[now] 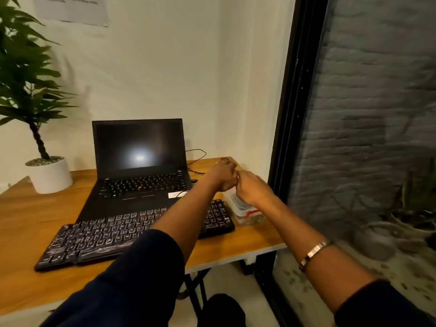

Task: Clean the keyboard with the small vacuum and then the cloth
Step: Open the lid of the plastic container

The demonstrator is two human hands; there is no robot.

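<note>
Above the clear lidded box point(245, 210) right of the keyboard point(132, 232), left hand point(221, 175) and right hand point(253, 188) meet, grip unclear; should steady box before opening.

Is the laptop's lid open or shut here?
Open. The laptop has its lid raised upright behind the external keyboard; its screen faces the camera, dark but for a reflected glare, and its own keys show.

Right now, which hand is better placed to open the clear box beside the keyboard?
Right. The right hand hovers directly over the clear box, near its red latch. The left hand is farther back, and its arm crosses over the keyboard. Neither visibly holds anything.
</note>
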